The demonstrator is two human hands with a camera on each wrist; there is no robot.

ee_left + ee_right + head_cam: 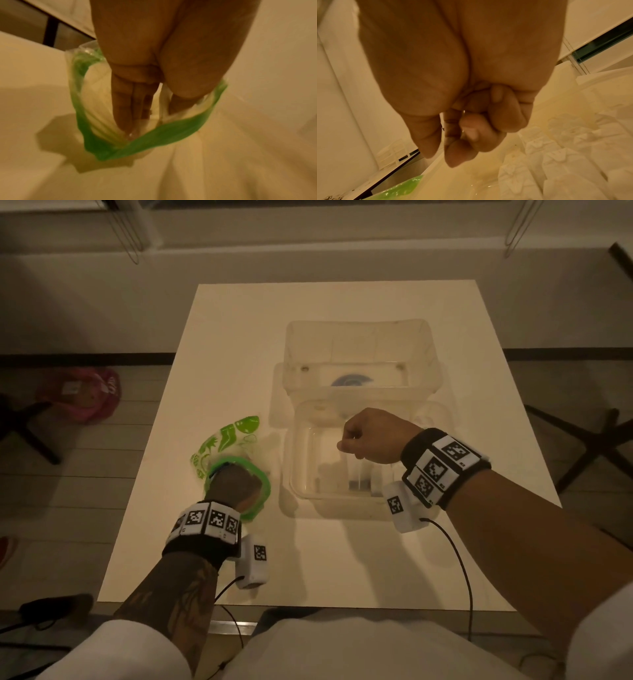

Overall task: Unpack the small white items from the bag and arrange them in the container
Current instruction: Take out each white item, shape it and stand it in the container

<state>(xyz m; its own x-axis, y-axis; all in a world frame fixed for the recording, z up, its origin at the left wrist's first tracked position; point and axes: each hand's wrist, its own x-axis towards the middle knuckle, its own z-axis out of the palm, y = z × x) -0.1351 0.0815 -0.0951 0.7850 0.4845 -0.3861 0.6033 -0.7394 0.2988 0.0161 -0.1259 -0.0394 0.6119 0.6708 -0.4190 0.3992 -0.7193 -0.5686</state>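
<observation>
The worktop carries everything. Under the right hand stands the clear plastic container, thin-walled and open at the top; beyond that hand a second clear tub sits touching it. I judge the container light and likely to skid on the smooth surface if knocked, so it is best steadied by its rim.

Around the left hand lies the bag, clear film with green print and a green mouth band. It looks limp, slippery and crinkly; it will collapse unless its mouth is held wide, and the band is the firmest place to take hold.

The small white items lie in rows on the container floor just below and to the outer side of the right hand. They look like crimped, wrapped packets: light, soft and easily crushed, so a gentle pinch by the edges should do. More white shows inside the bag at the left fingertips.

The left hand reaches down into the bag's mouth, fingers straight and together, thumb apart; whether it grips anything there I cannot tell. The right hand hovers over the container, wrist raised, knuckles up, fingers curled in against the thumb, with nothing visible between them.
</observation>
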